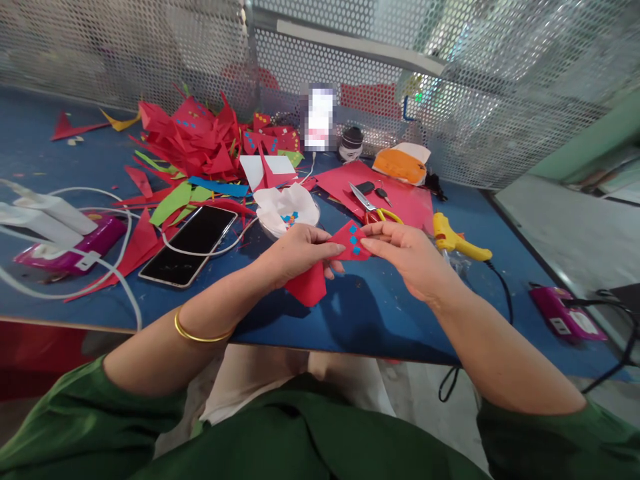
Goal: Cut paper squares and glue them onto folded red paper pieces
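Observation:
Between my two hands, above the front of the blue table, is a folded red paper piece (pixel 343 236) with a column of blue diamond-shaped bits on it. My left hand (pixel 306 253) pinches its left side, thumb on top; a red flap hangs below that palm. At the right edge, my right hand (pixel 400 250) grips the paper between thumb and fingers beside the blue diamonds. Just behind my left hand stands a bowl (pixel 273 208) lined with white paper, holding small blue and orange bits. Scissors (pixel 373 205) with yellow and red handles lie beyond the red piece.
A heap of red paper pieces (pixel 200 143) fills the back left. A phone (pixel 190 247) lies under a white cable at left. Toward the right are a red sheet (pixel 413 203), a yellow glue gun (pixel 457 240) and a purple power strip (pixel 565 312). A perforated metal panel (pixel 200 40) borders the back.

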A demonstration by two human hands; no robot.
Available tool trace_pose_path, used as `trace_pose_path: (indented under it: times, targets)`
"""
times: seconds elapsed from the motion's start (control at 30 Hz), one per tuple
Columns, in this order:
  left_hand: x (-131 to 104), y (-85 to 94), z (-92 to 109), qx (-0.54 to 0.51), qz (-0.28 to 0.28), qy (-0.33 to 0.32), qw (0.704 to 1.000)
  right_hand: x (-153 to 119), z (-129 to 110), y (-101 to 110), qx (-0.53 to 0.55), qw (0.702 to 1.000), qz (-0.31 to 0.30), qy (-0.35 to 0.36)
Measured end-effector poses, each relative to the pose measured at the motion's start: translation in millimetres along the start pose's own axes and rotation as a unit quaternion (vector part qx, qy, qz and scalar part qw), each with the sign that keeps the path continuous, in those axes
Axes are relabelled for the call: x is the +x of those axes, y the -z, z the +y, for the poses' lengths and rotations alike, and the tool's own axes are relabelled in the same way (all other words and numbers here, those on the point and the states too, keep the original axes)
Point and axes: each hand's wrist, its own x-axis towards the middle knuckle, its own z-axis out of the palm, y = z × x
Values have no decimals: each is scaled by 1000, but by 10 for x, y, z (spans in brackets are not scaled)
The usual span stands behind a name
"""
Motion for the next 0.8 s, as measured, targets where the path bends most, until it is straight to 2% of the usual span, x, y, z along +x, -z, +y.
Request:
trace_pose_path:
  times: [0.17, 0.3, 0.37, 0.53, 0.7, 0.8]
  targets:
    - [8, 13, -30, 12, -13, -19, 1000, -30, -2, -82, 42, 998, -35, -16]
    - [5, 43, -33, 31, -36, -46, 998, -42, -9, -99, 39, 999, -22, -14]
    - [-6, 62, -18, 47, -16, -67, 997, -44, -24, -80, 45, 999, 4, -8]
    - [-5, 125, -17, 94, 97, -158, 978, -42, -50, -4, 54, 995, 84, 28]
    - [61, 164, -88, 96, 94, -170, 976, -76, -68, 187, 24, 999, 44, 22]
    - [77, 161, -105, 103, 87, -178, 975, -91, -110, 337, 31, 993, 103, 48]
